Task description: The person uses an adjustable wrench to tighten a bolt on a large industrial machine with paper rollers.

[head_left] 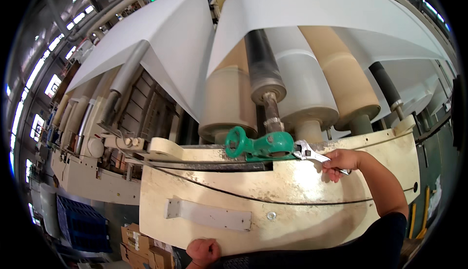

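My right hand (342, 163) is closed around the handle of a silver adjustable wrench (316, 156). The wrench's head meets the right side of a green metal bearing housing (273, 144); whether its jaws grip a nut there I cannot tell. From the left of this housing sticks out a green ring-shaped handle (236, 142). A shaft end of a dark roller (265, 69) comes down to the housing from behind. My left hand (204, 252) is curled into a fist at the near edge of the cream machine frame (292, 186), with nothing seen in it.
White sheet material (312, 3) runs over the rollers. Behind the frame stand a white roll (307, 84) and a tan roller (341, 69). A bracket-like handle (209, 215) juts from the frame. Cardboard boxes (141, 249) and a blue pallet stack (83, 225) are at lower left.
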{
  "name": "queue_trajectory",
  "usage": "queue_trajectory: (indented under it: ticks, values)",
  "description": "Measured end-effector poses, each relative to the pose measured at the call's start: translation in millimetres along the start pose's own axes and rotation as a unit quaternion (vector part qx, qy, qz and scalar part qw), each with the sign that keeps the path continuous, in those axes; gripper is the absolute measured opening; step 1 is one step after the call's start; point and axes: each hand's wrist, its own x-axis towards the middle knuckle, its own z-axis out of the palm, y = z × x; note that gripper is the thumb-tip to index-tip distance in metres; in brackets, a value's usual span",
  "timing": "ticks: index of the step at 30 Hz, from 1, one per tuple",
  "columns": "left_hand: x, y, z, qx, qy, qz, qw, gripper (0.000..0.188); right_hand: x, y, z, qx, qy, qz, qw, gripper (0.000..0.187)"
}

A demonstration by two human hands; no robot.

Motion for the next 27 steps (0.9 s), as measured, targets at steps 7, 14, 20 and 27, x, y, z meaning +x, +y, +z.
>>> queue_trajectory:
  ticks: [7,14,20,27]
  values:
    - [12,3,0,0.007,-0.003,0.015,1.000,0.009,-5,1,21,0.052,0.060,-0.051,0.996,0.018]
    - [6,2,-3,0.006,-0.056,0.018,0.998,0.011,-1,11,56,0.104,0.165,-0.068,0.979,0.015]
    - [7,0,-3,-0.007,-0.045,0.020,0.999,0.011,-5,11,30,0.004,0.141,-0.089,0.986,0.018]
    - [9,6,-5,-0.001,-0.047,0.019,0.999,0.011,-12,-17,-7,-0.062,0.076,0.014,0.995,0.024]
